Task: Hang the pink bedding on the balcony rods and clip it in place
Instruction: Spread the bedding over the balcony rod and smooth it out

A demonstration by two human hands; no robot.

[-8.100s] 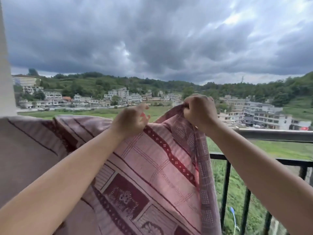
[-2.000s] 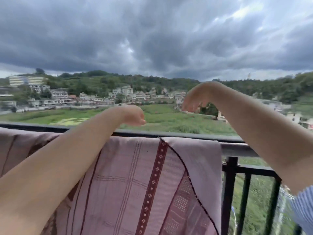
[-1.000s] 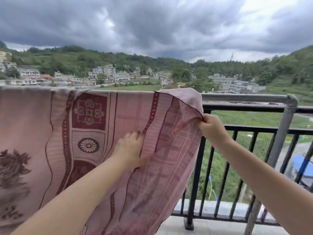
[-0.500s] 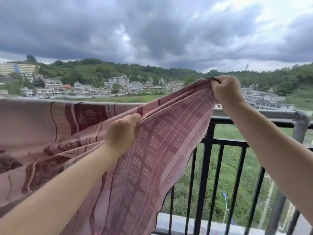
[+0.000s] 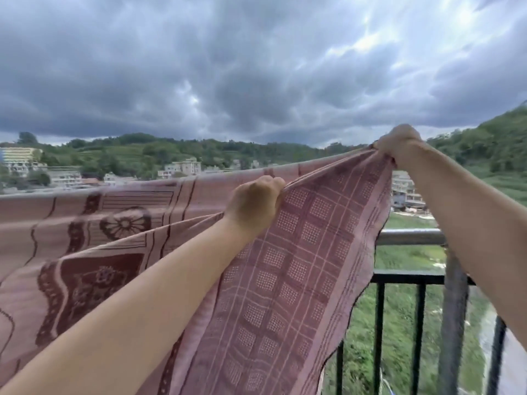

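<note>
Both hands' grip clenched on pink bedding (image 5: pixel 288 280) edge, R hand (image 5: pixel 399 146) now higher vs L hand (image 5: pixel 253 206), above rod (image 5: pixel 410 237).

Pink patterned woven bedding (image 5: pixel 299 266) lifted above the grey metal balcony rod (image 5: pixel 410 236)

I see my left hand (image 5: pixel 256 203) gripping its upper edge; my right hand (image 5: pixel 399 143) grips the raised corner; black railing bars (image 5: pixel 380 323) stand below; dark clouds overhead.

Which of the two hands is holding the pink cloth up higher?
The right hand. It grips the pink bedding at its corner, above the grey rod; the left hand pinches the edge lower down.
</note>
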